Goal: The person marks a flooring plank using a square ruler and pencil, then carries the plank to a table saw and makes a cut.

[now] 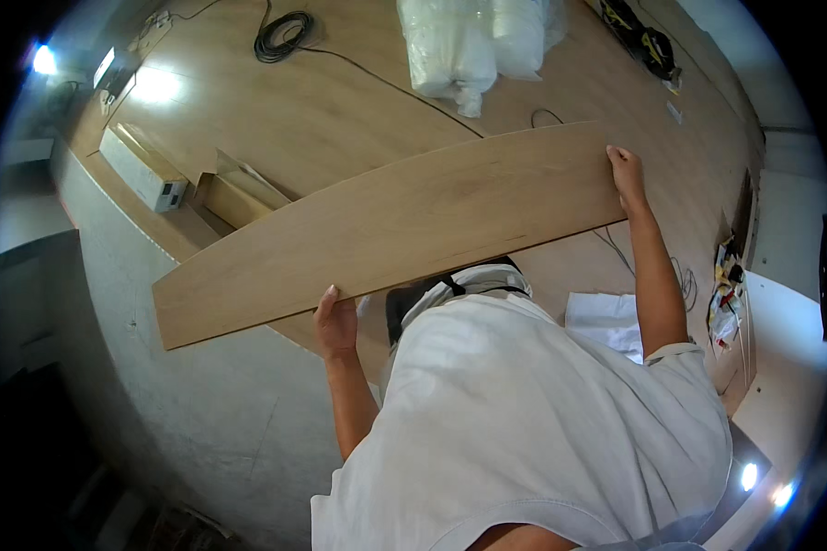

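A long wood-toned floor plank (390, 220) spans the space in front of my body, its right end higher in the picture than its left. My left hand (335, 323) grips the near long edge left of the middle, thumb on the upper face and the other fingers hidden beneath. At the far right end, my right hand (626, 174) is closed round the short edge, with its thumb on top. Below the plank lies a wood-toned floor (368, 119), which meets bare grey concrete (220, 395) on the left.
An opened long carton (234, 197) lies behind the plank, beside a white-and-brown box (142, 165). Farther off are a coiled black cable (280, 37) and plastic-wrapped white rolls (473, 46). A white sheet (602, 320) lies near my right arm; wrappers (726, 294) lie along the right side.
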Available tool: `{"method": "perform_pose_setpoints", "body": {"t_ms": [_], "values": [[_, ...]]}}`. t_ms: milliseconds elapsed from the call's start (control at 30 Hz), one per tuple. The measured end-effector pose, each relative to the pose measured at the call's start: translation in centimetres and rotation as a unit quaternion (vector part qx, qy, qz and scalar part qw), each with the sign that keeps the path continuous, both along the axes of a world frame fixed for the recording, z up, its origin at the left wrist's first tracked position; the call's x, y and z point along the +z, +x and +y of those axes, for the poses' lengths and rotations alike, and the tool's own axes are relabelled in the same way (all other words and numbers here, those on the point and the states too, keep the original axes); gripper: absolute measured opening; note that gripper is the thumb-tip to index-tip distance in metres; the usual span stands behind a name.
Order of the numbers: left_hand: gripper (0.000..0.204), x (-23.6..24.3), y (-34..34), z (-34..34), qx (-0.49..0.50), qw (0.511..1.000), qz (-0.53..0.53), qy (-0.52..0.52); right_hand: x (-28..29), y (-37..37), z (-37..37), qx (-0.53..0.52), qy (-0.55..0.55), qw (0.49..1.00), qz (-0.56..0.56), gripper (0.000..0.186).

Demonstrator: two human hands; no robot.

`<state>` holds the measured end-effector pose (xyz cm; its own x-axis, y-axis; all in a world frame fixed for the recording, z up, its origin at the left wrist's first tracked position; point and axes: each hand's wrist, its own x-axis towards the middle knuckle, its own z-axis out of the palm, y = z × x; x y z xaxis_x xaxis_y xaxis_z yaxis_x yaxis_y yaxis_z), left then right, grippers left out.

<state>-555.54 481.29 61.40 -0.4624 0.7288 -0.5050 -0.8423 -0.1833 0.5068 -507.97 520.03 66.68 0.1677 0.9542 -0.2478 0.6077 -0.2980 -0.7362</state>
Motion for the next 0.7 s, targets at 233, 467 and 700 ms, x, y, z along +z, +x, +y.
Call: {"method": "perform_pose_setpoints", "body": {"t_ms": [233, 467, 700], "values": [[0.017, 0.9, -10.0, 13.1, 0.045, 0.998, -0.014, -0.04, -7.3, -10.0, 15.0, 0.035, -0.027, 0.996, -0.073, 0.04], [0.022, 6.2, -17.1, 14.5, 0.094, 0.995, 0.016, -0.018, -6.9, -24.1, 23.3, 0.112, 0.012, 0.992, -0.06, 0.042], [0.023, 3.9, -33.9, 25.0, 0.188, 0.982, 0.007, 0.006, -8.7, -44.0, 36.4, 0.191, 0.076, 0.976, -0.068, 0.042]]}}
